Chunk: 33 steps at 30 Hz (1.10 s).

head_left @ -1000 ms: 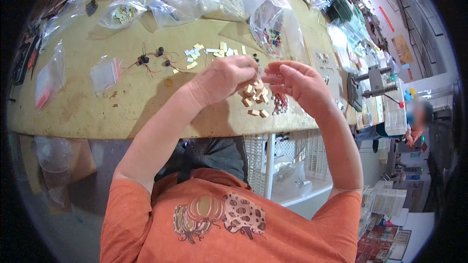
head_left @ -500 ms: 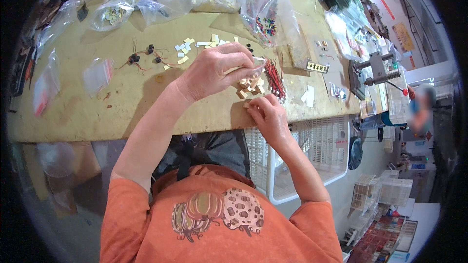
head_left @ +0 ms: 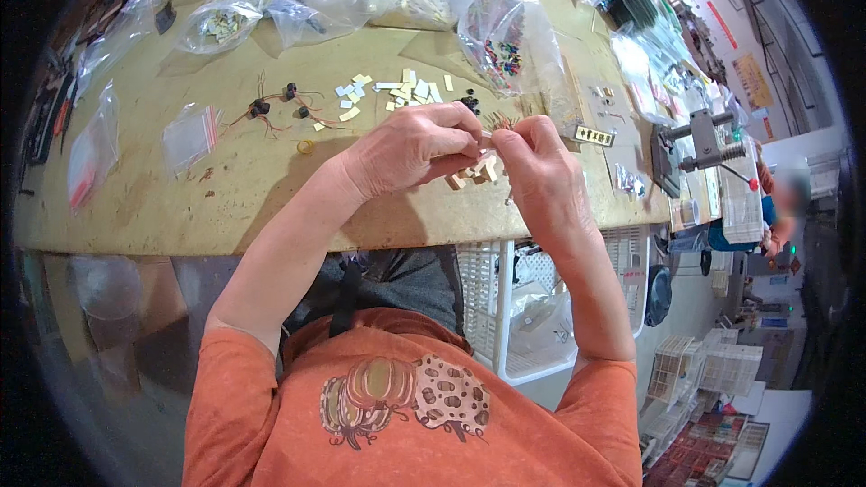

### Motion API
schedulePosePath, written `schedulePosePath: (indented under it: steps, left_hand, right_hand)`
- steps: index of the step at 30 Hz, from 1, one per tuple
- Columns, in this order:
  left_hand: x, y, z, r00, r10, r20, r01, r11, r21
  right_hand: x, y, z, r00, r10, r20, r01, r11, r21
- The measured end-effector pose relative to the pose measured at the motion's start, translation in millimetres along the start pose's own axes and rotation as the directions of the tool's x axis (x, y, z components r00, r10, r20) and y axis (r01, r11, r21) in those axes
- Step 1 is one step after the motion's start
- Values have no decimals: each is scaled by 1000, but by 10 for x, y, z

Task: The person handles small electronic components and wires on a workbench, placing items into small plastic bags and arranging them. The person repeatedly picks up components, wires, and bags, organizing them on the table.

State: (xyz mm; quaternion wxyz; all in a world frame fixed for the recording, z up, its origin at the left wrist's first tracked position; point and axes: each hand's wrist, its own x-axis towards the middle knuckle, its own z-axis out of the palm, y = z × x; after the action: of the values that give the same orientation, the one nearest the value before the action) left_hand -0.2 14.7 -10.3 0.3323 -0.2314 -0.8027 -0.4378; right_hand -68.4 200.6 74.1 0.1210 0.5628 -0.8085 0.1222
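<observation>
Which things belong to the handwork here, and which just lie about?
Likely in use:
left hand, right hand
apparently a small clear bag, mostly hidden
wooden blocks near the hands

Seemingly just lying about:
black wired parts
red-tipped metal device
white basket

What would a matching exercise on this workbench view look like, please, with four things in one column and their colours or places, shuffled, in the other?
Column one
1. Black parts with thin wires
2. Wooden blocks
3. Shirt
4. Translucent tub

Column two
A. Orange, with a printed picture
B. At the far side of the table
C. Left of the loose pale pieces
D. In a pile partly hidden by the left hand

Right pairs: 1-C, 2-D, 3-A, 4-B.
</observation>
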Motion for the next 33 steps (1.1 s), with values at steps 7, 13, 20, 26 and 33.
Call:
schedulePosePath:
  steps: [7,13,20,26,33]
  left_hand:
    - [-12,-20,-35,1000,20,-15,-19,998,57]
    - [-17,-3,-64,1000,-20,-16,21,1000,17]
    - [22,34,-47,998,-33,-59,31,999,-31]
    - [35,23,-74,994,-36,-98,34,999,-23]
    - [35,48,-84,991,-64,-116,57,997,-59]
  right_hand:
    - [81,-37,-13,995,-35,93,46,992,-118]
    - [106,39,9,997,30,-72,-17,984,175]
    - [142,-11,40,951,304,51,-281,791,543]
    - [113,54,87,968,251,24,-226,822,523]
    - [87,69,98,981,184,59,-190,851,489]
